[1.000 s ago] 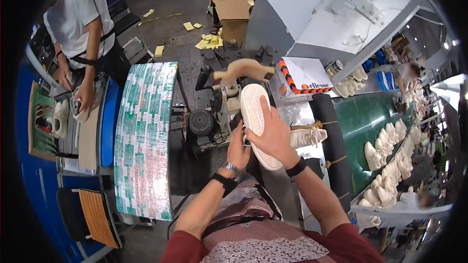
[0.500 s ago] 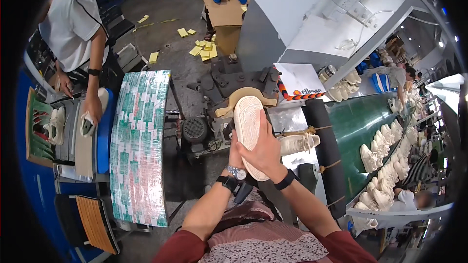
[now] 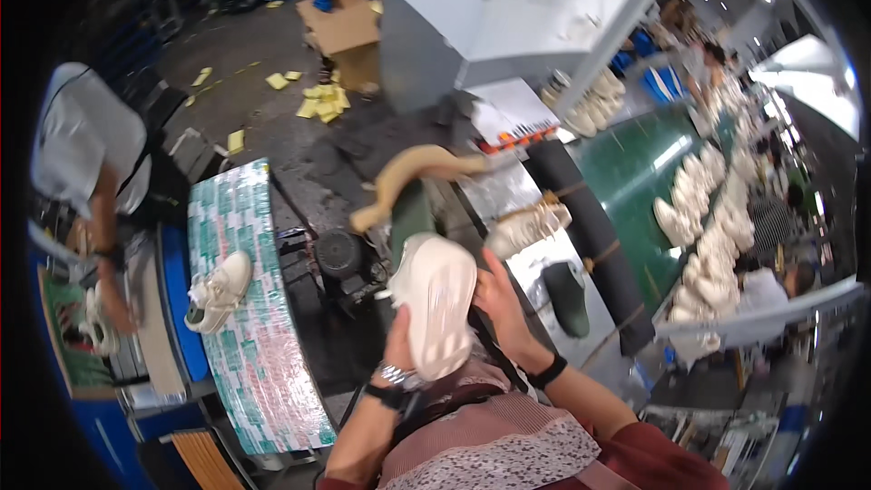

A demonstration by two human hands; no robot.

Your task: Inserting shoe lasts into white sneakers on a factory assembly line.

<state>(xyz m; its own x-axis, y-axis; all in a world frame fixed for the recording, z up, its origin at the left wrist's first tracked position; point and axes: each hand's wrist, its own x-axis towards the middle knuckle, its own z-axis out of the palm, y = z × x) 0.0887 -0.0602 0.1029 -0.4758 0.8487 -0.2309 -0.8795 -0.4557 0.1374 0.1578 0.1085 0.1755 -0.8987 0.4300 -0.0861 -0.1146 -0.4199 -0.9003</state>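
A cream shoe (image 3: pixel 437 304) is held sole up in front of my body. My left hand (image 3: pixel 399 345) is closed around its left edge near the lower end. Beside its right edge is my right hand (image 3: pixel 504 304), one finger stretched up and the others partly bent; the picture is slightly blurred there. Just beyond the shoe, a tan curved band (image 3: pixel 422 163) arches over a dark green block (image 3: pixel 413 216) on the machine. To the right, another cream shoe (image 3: pixel 529 231) lies on a metal surface, near a dark green foot-shaped piece (image 3: pixel 566 299).
At left, a cream shoe (image 3: pixel 220 292) stands on a taped table (image 3: pixel 263 372). A co-worker (image 3: pixel 91 145) is beyond it. A black padded roll (image 3: pixel 585 236) borders a green conveyor (image 3: pixel 626 181) with many cream shoes. A white box (image 3: pixel 513 113) and a motor (image 3: pixel 339 254) are near the machine.
The held shoe has come down toward my body, and my right hand has moved off its sole to the side. The view has turned; a shoe now stands on the taped table.
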